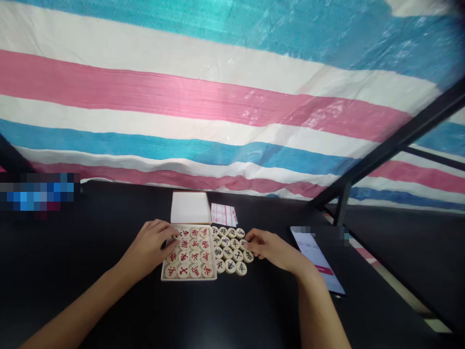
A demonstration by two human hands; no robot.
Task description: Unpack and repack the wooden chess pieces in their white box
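Note:
A shallow cream box (189,278) on the black table (72,271) holds rows of round wooden chess discs with red characters (194,249). Beside it on the right lies a block of discs with dark characters (229,249) directly on the table. My left hand (150,247) rests on the box's left edge, fingers curled over the discs there. My right hand (267,248) touches the right side of the dark-character block, fingers bent against the outer discs. Whether either hand pinches a disc is hidden.
The box's white lid (190,207) lies behind the box, next to a folded paper with a red grid (224,214). A phone (317,257) lies to the right of my right hand. A black metal frame (381,150) rises at the right; a striped tarp hangs behind.

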